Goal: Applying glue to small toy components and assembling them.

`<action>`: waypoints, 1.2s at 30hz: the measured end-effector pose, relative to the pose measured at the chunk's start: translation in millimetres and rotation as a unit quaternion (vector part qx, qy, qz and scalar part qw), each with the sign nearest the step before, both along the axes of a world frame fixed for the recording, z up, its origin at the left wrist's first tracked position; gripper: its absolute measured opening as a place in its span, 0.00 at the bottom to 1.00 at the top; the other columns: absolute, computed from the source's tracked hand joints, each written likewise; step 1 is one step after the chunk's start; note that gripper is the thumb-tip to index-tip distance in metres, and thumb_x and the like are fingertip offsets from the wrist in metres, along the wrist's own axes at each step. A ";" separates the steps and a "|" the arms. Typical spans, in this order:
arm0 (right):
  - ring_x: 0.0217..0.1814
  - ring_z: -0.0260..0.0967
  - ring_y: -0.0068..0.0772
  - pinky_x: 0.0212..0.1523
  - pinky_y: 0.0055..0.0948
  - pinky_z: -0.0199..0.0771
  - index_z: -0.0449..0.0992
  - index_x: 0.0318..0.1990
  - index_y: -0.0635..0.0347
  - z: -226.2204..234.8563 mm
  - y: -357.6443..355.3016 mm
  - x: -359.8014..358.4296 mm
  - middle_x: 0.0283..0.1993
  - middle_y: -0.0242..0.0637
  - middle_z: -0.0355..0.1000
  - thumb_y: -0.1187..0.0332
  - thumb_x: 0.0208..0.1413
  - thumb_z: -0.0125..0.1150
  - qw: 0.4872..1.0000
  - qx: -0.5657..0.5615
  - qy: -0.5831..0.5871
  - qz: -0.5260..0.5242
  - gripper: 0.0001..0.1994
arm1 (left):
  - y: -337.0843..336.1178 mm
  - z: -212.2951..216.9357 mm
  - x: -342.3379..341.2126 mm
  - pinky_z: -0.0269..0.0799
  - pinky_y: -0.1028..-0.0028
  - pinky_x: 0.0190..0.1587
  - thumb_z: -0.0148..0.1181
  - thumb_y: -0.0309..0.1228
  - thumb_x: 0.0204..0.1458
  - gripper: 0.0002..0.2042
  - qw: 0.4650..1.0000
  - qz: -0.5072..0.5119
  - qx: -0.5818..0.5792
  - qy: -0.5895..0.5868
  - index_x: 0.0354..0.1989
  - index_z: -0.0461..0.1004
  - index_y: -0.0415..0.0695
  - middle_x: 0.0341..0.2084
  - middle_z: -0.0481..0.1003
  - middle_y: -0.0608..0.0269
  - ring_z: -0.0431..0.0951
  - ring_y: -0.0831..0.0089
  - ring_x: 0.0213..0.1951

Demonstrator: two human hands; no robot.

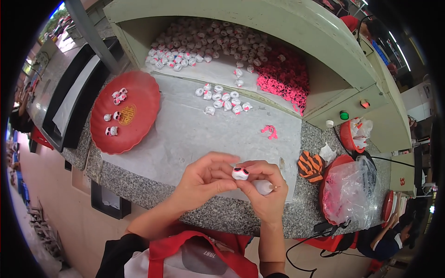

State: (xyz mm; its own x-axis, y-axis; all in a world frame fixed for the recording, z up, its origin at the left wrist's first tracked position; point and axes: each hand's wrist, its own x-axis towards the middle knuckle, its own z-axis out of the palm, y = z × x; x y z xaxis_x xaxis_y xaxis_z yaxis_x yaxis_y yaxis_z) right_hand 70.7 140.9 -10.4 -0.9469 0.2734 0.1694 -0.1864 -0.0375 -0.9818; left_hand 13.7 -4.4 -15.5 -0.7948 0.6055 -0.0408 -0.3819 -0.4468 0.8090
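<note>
A small white figurine head with pink-rimmed black glasses sits between the thumb and fingers of my right hand. The same hand also keeps a small whitish squeeze bottle with a thin nozzle against its palm. My left hand is close against the head's left side, its fingers apart and the index finger stretched out. Whether its fingertips touch the head is hard to see. Beyond my hands, several white heads stand on the white sheet. A few pink glasses pieces lie to their right.
On the left, a red scalloped tray bears several heads with glasses. A pale green cabinet holds piles of white heads and pink pieces. Striped cloth, a red basket and a plastic bag are on the right.
</note>
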 end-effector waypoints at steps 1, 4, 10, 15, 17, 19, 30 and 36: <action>0.29 0.68 0.21 0.28 0.18 0.69 0.70 0.34 0.63 -0.9 2.5 -0.3 0.38 0.39 0.70 0.83 0.37 0.62 1.000 0.000 0.001 0.001 0.13 | -1.4 -1.5 -0.9 0.72 0.76 0.37 0.55 0.18 0.45 0.16 0.999 -0.018 -0.029 0.035 0.45 0.62 0.35 0.31 0.72 0.57 0.74 0.71 0.36; 0.36 0.69 0.27 0.32 0.21 0.71 0.68 0.33 0.64 -2.5 5.3 -1.4 0.38 0.46 0.70 0.83 0.38 0.62 0.997 0.051 0.021 0.047 0.13 | -3.7 -5.6 -0.6 0.72 0.77 0.36 0.56 0.14 0.43 0.17 0.996 -0.029 -0.048 0.069 0.43 0.63 0.34 0.31 0.73 0.55 0.75 0.70 0.36; 0.33 0.70 0.26 0.31 0.21 0.71 0.69 0.33 0.65 -3.1 5.2 -0.4 0.37 0.43 0.70 0.81 0.40 0.63 0.992 -0.114 -0.042 0.039 0.11 | -7.2 0.3 -1.7 0.73 0.77 0.36 0.56 0.14 0.42 0.14 0.992 -0.039 -0.063 0.101 0.39 0.64 0.33 0.32 0.73 0.53 0.76 0.69 0.35; 0.31 0.70 0.26 0.27 0.20 0.70 0.68 0.34 0.66 -7.4 2.4 -8.0 0.37 0.43 0.70 0.81 0.40 0.62 0.984 -0.152 -0.045 0.081 0.12 | -10.9 -4.4 -0.5 0.73 0.78 0.35 0.56 0.14 0.42 0.14 0.991 0.006 -0.091 0.098 0.39 0.64 0.33 0.31 0.73 0.53 0.76 0.70 0.35; 0.30 0.70 0.26 0.27 0.19 0.70 0.68 0.34 0.66 -8.5 0.0 -10.5 0.37 0.43 0.70 0.81 0.40 0.62 0.985 -0.145 -0.057 0.076 0.12 | -12.3 -1.6 -1.2 0.73 0.78 0.34 0.55 0.14 0.43 0.13 0.986 0.030 -0.126 0.108 0.39 0.64 0.33 0.31 0.73 0.53 0.76 0.71 0.35; 0.30 0.70 0.25 0.26 0.19 0.70 0.67 0.33 0.65 -10.9 -3.6 -13.6 0.37 0.44 0.70 0.81 0.41 0.62 0.985 -0.139 -0.069 0.073 0.11 | -14.9 -1.0 -3.6 0.73 0.78 0.34 0.55 0.15 0.43 0.13 0.979 0.031 -0.138 0.147 0.39 0.65 0.34 0.31 0.74 0.53 0.76 0.72 0.34; 0.25 0.67 0.21 0.26 0.17 0.67 0.63 0.37 0.63 -19.5 -9.1 -23.9 0.40 0.43 0.69 0.80 0.40 0.60 0.991 -0.005 -0.131 -0.040 0.16 | -95.0 -7.2 -75.3 0.72 0.75 0.32 0.56 0.19 0.40 0.14 0.602 0.365 -0.611 0.360 0.38 0.73 0.43 0.38 0.71 0.59 0.76 0.69 0.28; 0.30 0.65 0.22 0.31 0.20 0.65 0.60 0.40 0.61 -9.7 -19.0 -13.8 0.36 0.35 0.61 0.84 0.42 0.54 0.992 0.030 -0.121 -0.025 0.17 | 3.2 -58.2 -110.2 0.70 0.70 0.29 0.59 0.27 0.39 0.11 0.580 0.251 -0.542 0.554 0.35 0.73 0.45 0.33 0.68 0.59 0.72 0.61 0.31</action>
